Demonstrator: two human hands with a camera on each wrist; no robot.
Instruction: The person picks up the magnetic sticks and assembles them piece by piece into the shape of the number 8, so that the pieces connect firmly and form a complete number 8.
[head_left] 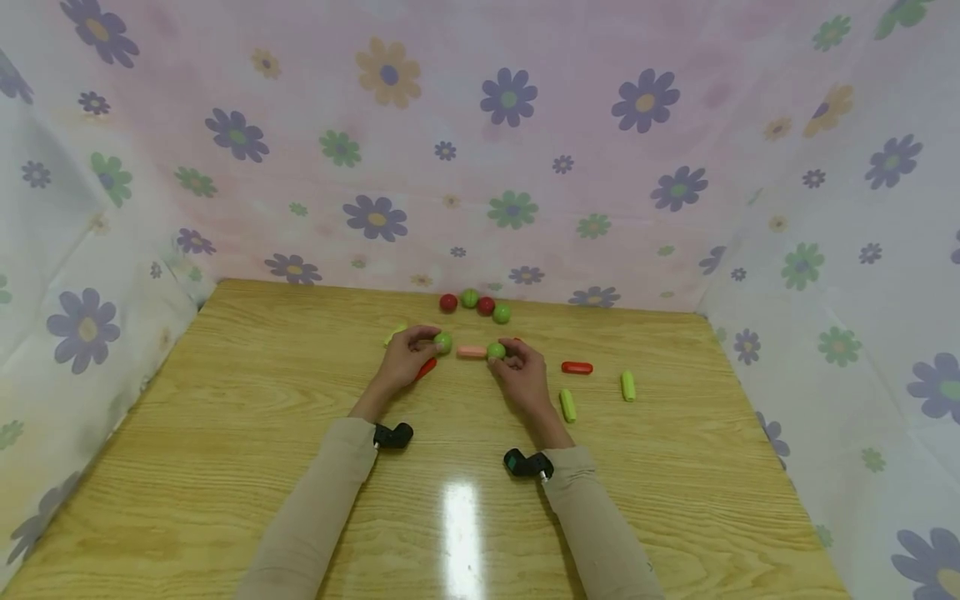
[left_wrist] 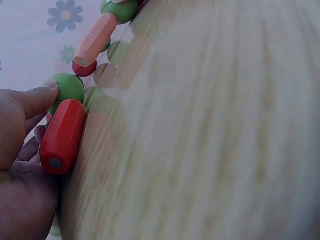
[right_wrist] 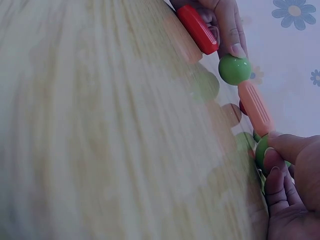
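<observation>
My left hand [head_left: 408, 354] pinches a green ball [head_left: 443, 342] between thumb and fingers. A peach ridged stick [head_left: 472, 352] lies just right of that ball, with a small gap showing in the head view. At the stick's right end, my right hand [head_left: 522, 375] pinches another green ball [head_left: 496, 352], which appears to touch the stick. A red ridged stick [left_wrist: 62, 137] with a grey disc in its end lies by the left palm. Partly hidden behind the left hand is a yellow-green stick [head_left: 394, 335]. A red piece [head_left: 517, 340] peeks out behind the right fingers.
Behind the hands sit two red balls [head_left: 448, 302] and two green balls [head_left: 502, 313] in a loose row. To the right lie a red stick [head_left: 577, 367] and two yellow-green sticks [head_left: 567, 406]. Flowered cloth [head_left: 510, 150] encloses the wooden table [head_left: 225, 400] at back and sides.
</observation>
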